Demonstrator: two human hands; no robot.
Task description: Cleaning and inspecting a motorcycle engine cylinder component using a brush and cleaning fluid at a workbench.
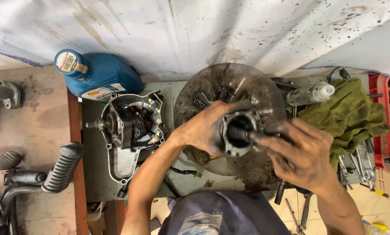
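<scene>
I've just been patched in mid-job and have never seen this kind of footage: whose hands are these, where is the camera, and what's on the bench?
There is one view, from a camera on the worker's head, looking down at a grimy bench. The left hand grips a round metal engine part over a dirty metal pan; the right hand pushes a dark tool into its bore. Left of the pan lies an engine cover with coils, behind it a blue oil bottle. To the right sit a green rag and loose tools.
</scene>
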